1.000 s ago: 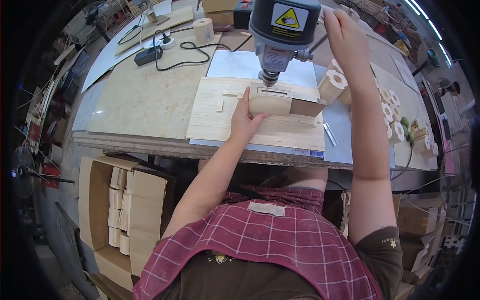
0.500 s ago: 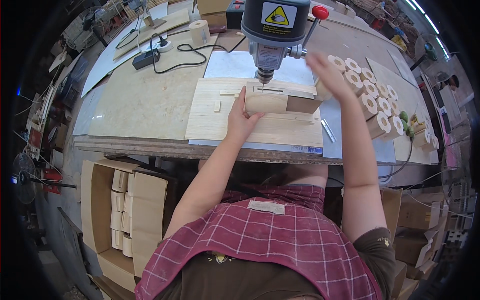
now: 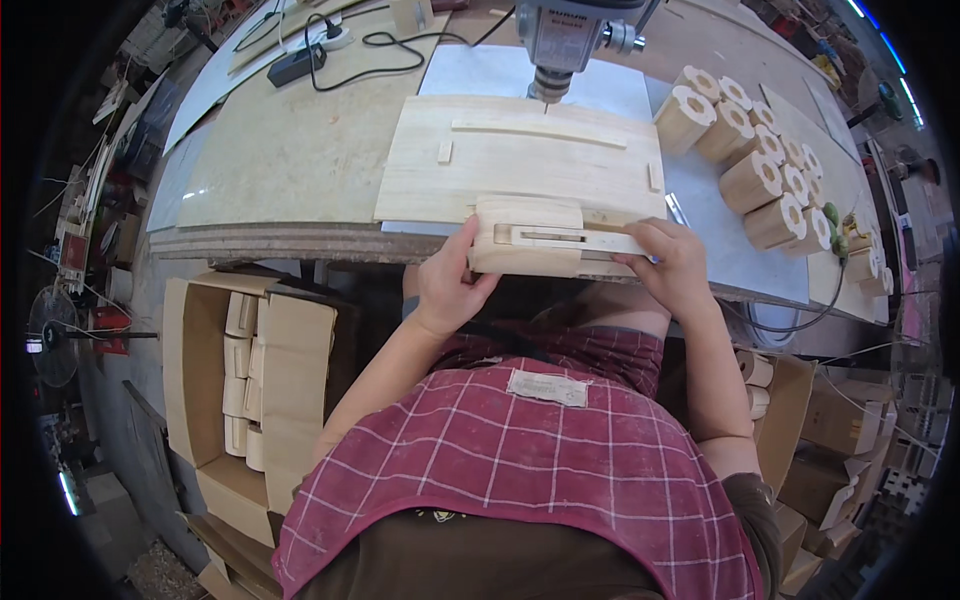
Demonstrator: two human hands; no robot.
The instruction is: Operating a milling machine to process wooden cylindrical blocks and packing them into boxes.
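Apron (image 3: 520, 470) first, nearest us: red plaid cloth with thin pale grid lines and a small stitched label. Past it, both hands close on a pale wooden block (image 3: 545, 238) with rounded corners and a long slot cut along its top face. Our left hand (image 3: 450, 285) wraps the block's left end, thumb on top, fingers curled below. Our right hand (image 3: 672, 265) pinches the right end, fingers bent over the edge. The block sits at the near edge of the workbench (image 3: 290, 160), partly overhanging it, touching the front of a flat plywood jig board (image 3: 520, 160).

That board is smooth, light-grained, with thin strips glued on as stops. Behind it, the drill press (image 3: 565, 35), grey metal head, chuck pointing down just above the board's far edge.

To the right on the bench, a row of round wooden cylinders (image 3: 765, 165), each with a bored centre hole, packed touching one another. Far left, a black power cable (image 3: 370, 45) loops over the bench.

Down left on the floor, an open cardboard box (image 3: 215, 390) holds stacked pale wooden pieces.
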